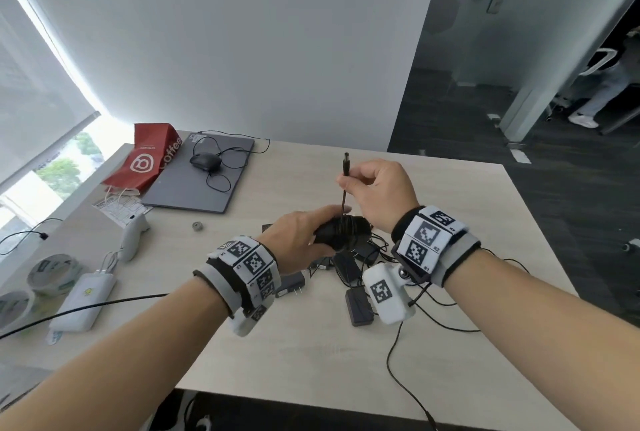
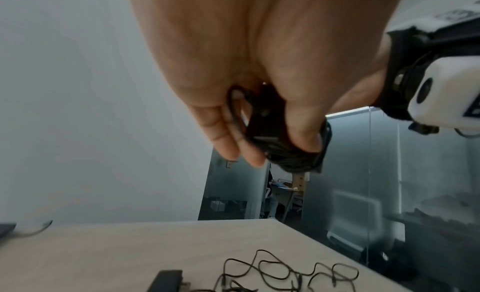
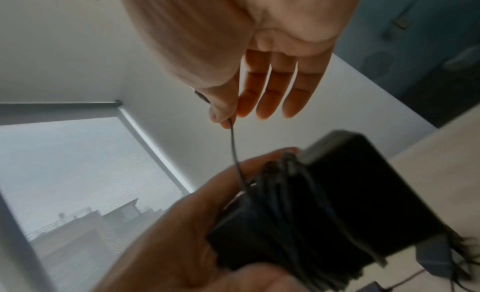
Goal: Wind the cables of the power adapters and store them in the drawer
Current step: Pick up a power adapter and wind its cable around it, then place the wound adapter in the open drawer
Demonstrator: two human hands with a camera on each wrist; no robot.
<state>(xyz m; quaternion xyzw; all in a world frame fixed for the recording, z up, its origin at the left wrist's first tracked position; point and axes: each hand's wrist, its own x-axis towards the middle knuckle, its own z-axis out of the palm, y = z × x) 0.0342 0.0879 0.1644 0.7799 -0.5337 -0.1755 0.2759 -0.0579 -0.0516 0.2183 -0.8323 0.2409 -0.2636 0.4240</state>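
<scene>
My left hand [image 1: 304,236] grips a black power adapter [image 1: 341,231] with its cable wound around the body, held above the table [image 1: 242,326]. The same adapter [image 3: 324,204] fills the right wrist view, and in the left wrist view the adapter [image 2: 275,128] sits between my fingers and thumb. My right hand [image 1: 374,188] pinches the free end of the cable [image 1: 343,195] between thumb and forefinger, with the barrel plug [image 1: 346,163] pointing up. The cable runs taut down to the wound coil. No drawer is in view.
Several more black adapters [image 1: 358,306] and tangled cables [image 2: 285,274] lie on the table under my hands. At the left are a grey laptop [image 1: 204,181] with a mouse [image 1: 205,162], a red bag [image 1: 149,160], a white power bank [image 1: 83,302] and tape rolls [image 1: 52,273].
</scene>
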